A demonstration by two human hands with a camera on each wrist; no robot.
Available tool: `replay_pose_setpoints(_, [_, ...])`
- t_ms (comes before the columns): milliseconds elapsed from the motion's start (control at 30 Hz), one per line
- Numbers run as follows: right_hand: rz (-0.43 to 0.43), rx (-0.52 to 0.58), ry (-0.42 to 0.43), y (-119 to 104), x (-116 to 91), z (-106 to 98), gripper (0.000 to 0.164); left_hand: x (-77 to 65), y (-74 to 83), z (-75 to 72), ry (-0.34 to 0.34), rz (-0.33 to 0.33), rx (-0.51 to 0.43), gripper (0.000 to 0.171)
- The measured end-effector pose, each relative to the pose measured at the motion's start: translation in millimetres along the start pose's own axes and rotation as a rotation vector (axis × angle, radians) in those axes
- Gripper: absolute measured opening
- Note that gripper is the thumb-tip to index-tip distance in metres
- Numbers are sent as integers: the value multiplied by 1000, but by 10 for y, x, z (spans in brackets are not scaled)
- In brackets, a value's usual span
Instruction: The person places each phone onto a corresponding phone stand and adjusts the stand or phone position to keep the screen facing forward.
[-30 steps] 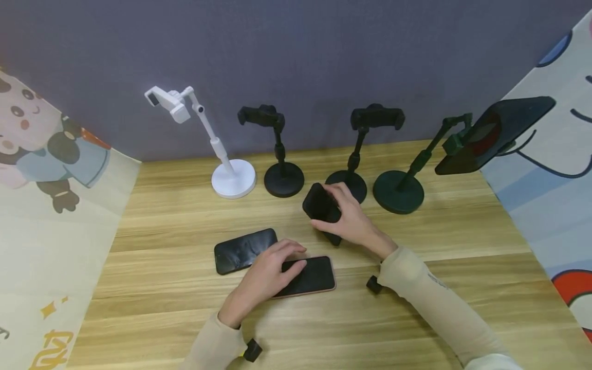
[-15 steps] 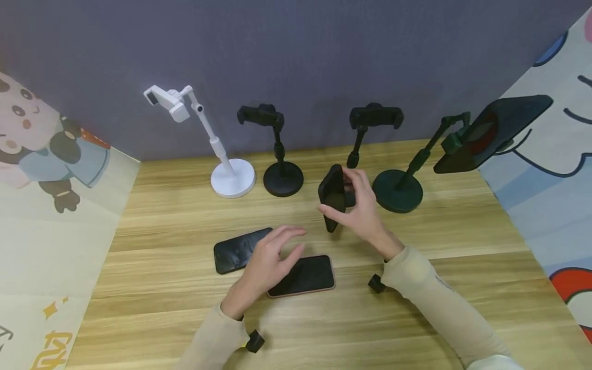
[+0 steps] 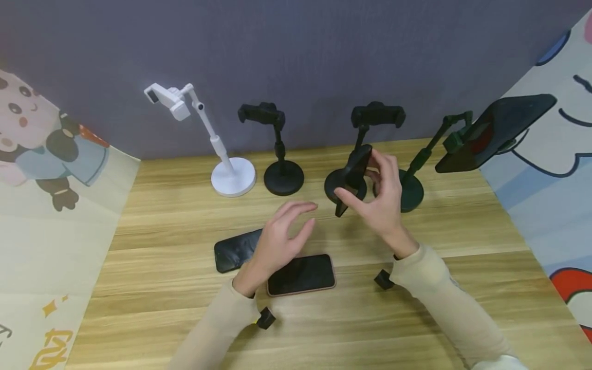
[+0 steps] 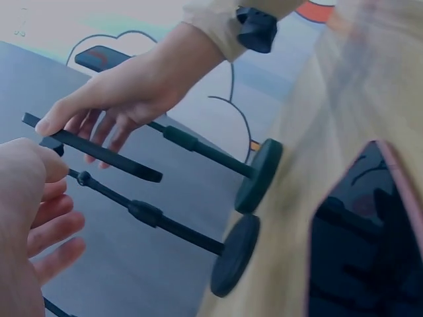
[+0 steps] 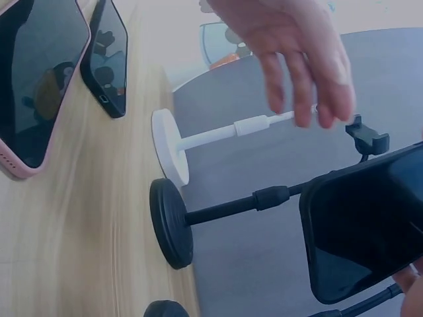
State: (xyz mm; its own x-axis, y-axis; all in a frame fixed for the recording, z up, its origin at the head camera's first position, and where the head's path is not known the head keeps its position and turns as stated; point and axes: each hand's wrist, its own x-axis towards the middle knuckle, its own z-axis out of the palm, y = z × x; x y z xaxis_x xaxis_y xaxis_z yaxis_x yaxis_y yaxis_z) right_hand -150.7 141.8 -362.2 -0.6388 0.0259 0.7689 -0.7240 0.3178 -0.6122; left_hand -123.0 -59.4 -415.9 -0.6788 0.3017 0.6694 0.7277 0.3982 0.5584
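My right hand (image 3: pixel 385 200) holds a black phone (image 3: pixel 356 172) by its edges, thumb on the near side and fingers on the far side. The phone is raised and tilted, overlapping the pole and base of a black phone stand (image 3: pixel 378 115) in the head view. Its dark screen (image 5: pixel 363 224) fills the lower right of the right wrist view. My left hand (image 3: pixel 279 239) hovers with fingers spread and nothing in them. Beneath and beside it lie a pink-edged phone (image 3: pixel 302 277) and a black phone (image 3: pixel 235 252), partly hidden by that hand.
Left of that stand are another black stand (image 3: pixel 284 179) and a white stand (image 3: pixel 233 177), their clamps unfilled. A dark green stand (image 3: pixel 411 192) at the right carries a large black device (image 3: pixel 497 133). A grey panel (image 3: pixel 296 61) rises behind the wooden table (image 3: pixel 162 308).
My right hand has lifted the phone and carried it back and right toward the second stand from the right. My left hand has risen off the pink-edged phone and moved slightly forward and right.
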Motion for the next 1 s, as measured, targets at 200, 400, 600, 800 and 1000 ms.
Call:
replay_pose_setpoints(200, [-18,8,51,-2,15,-33,81,342,13,34,68,49,-39,25])
replay_pose_setpoints(400, [-21,29,95,-53,54,-62,83,662,129,84,85,112,-41,25])
replay_pose_setpoints(600, [-45,28,141,-95,91,-86,87,917,368,45,115,138,-60,24])
replay_pose_setpoints(800, [-52,52,174,-90,96,-102,87,1134,433,58,176,127,-105,29])
replay_pose_setpoints(1000, [-47,51,185,-67,106,-117,86,1379,454,53,155,44,-198,37])
